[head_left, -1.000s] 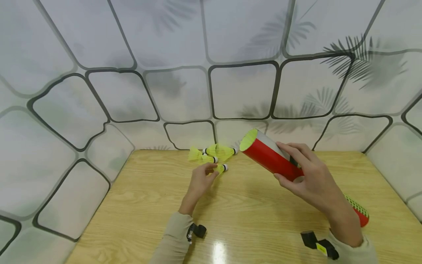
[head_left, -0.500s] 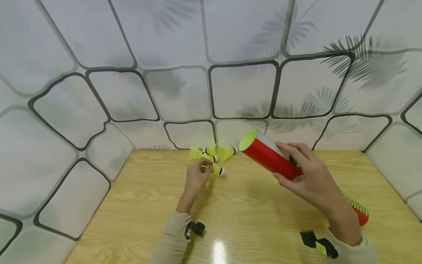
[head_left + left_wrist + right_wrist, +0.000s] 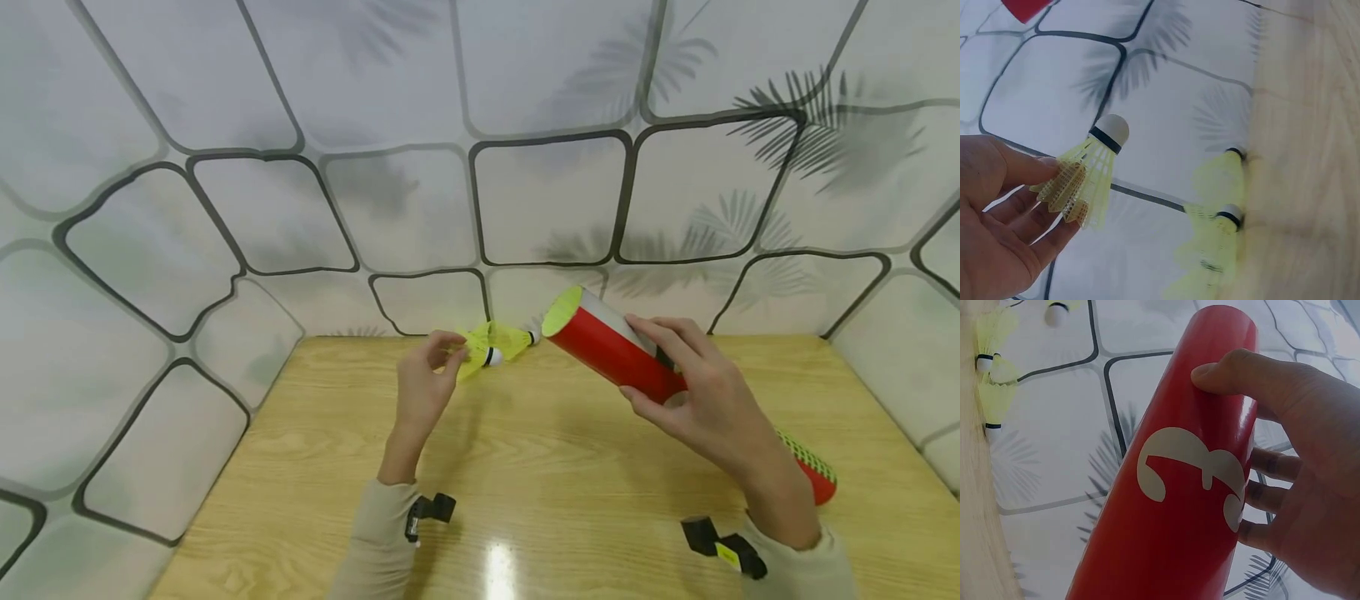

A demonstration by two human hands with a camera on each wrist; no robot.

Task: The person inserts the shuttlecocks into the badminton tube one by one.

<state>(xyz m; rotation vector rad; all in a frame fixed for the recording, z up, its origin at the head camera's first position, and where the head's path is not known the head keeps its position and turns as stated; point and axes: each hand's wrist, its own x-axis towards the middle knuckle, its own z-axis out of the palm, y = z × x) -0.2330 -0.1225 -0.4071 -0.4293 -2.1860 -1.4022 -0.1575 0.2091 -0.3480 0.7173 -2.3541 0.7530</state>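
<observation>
Indoor setting, kind of room hard to tell, wood-grain table [image 3: 570, 517], leaf-patterned walls [image 3: 555, 204]

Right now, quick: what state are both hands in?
Left hand: closed, pinching a yellow shuttlecock by its skirt.
Right hand: closed around the red tube, holding it tilted.

Red tube [image 3: 1172, 481] in right hand [image 3: 1319, 444]

Shuttlecock [image 3: 1097, 175], one: translucent yellow skirt, white head, black band; pinched by the skirt in the left hand [image 3: 423, 383], raised off the surface, head rightward.
Tube [image 3: 611, 346], one: red with silver-grey panel, pale curved emblem; yellow-green mouth tilted up and left; gripped in the right hand [image 3: 708, 396].
</observation>
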